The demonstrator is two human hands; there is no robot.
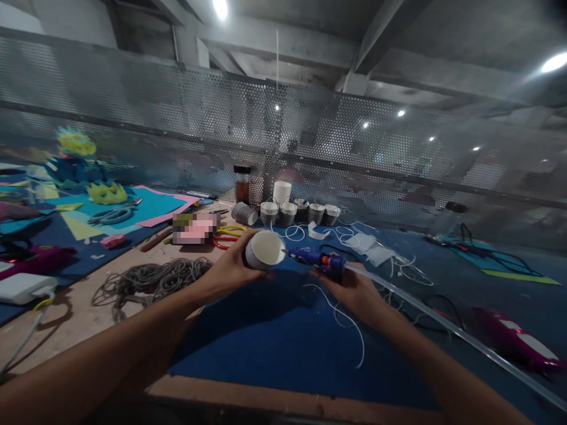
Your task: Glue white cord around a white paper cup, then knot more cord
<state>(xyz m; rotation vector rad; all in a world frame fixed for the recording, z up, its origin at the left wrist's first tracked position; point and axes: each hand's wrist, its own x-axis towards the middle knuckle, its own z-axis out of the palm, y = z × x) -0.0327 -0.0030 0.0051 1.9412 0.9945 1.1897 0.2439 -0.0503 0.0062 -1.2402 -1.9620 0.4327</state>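
A paper cup (264, 250) is tilted with its open white mouth toward me, and my left hand (233, 260) is wrapped round its left side. My right hand (349, 287) is closed on a blue glue gun (318, 260). The gun's nozzle points left and is close to the cup's rim; whether they touch I cannot tell. From the back of the gun a long clear glue stick (425, 310) runs down to the right. Both hands are above a dark blue mat (266, 348). A loose white cord (361, 339) lies below my right hand.
Several wrapped cups (288, 212) line the back before a perforated screen, beside a dark-lidded jar (242, 188). Grey cord (150, 280) is heaped at left, near scissors (116, 214) and coloured paper. A magenta device (518, 339) and cables are at right.
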